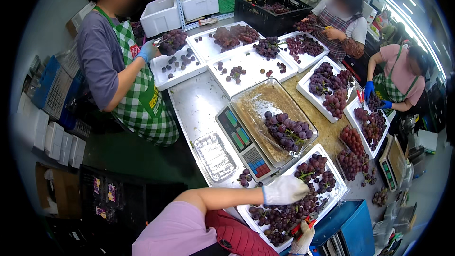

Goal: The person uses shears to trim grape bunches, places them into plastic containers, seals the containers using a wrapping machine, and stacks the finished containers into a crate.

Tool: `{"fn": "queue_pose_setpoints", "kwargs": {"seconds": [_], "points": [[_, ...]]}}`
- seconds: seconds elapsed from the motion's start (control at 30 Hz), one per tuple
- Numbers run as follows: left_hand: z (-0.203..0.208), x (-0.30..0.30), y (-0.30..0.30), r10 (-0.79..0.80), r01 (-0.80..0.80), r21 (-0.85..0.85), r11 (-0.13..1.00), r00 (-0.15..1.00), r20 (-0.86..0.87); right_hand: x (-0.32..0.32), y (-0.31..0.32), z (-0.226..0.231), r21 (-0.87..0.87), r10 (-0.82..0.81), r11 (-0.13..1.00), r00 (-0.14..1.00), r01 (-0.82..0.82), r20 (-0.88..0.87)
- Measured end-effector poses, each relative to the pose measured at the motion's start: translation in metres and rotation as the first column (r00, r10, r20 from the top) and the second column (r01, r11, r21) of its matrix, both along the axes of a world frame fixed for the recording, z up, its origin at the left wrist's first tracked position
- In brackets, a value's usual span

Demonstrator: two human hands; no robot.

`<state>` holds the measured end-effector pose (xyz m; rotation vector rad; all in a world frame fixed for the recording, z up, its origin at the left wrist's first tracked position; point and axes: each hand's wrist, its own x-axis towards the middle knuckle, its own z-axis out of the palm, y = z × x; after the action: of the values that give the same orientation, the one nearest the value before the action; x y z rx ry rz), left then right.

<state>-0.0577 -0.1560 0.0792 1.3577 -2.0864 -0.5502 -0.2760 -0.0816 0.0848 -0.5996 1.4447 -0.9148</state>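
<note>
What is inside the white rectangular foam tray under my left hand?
Dark purple round grapes with green stems lie inside. The white-gloved left hand covers part; what lies beneath cannot be seen.

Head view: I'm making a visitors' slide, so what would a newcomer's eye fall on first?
Probably the white-gloved left hand over dark purple grapes in a white rectangular foam tray at lower centre, with the right hand holding red-handled snips at its near edge. Then, above that, a clear plastic box of purple grapes on a rectangular scale pan. At left, a co-worker's green-and-white checked apron.
</note>
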Motion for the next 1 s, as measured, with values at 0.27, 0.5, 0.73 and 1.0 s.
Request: {"fn": "queue_pose_setpoints", "kwargs": {"seconds": [0.27,0.5,0.73,1.0], "points": [[0.023,0.218,-0.009,0.556,-0.550,0.116,0.827,0.831,-0.021,0.017,0.005,-0.007,0.060,0.003,0.998,0.998,0.001,-0.064],[-0.045,0.399,-0.117,0.817,-0.820,-0.009,0.572,0.569,0.093,0.040,0.000,0.009,0.041,-0.036,0.998,0.990,0.042,-0.133],[-0.083,0.437,-0.192,0.625,-0.694,0.028,0.719,0.664,0.410,0.074,-0.011,0.028,0.096,-0.110,0.987,0.978,0.128,-0.177],[-0.075,0.477,-0.204,0.668,-0.697,0.216,0.684,0.717,0.200,0.070,-0.026,0.009,0.194,0.051,0.981,0.969,-0.003,-0.244]]}}
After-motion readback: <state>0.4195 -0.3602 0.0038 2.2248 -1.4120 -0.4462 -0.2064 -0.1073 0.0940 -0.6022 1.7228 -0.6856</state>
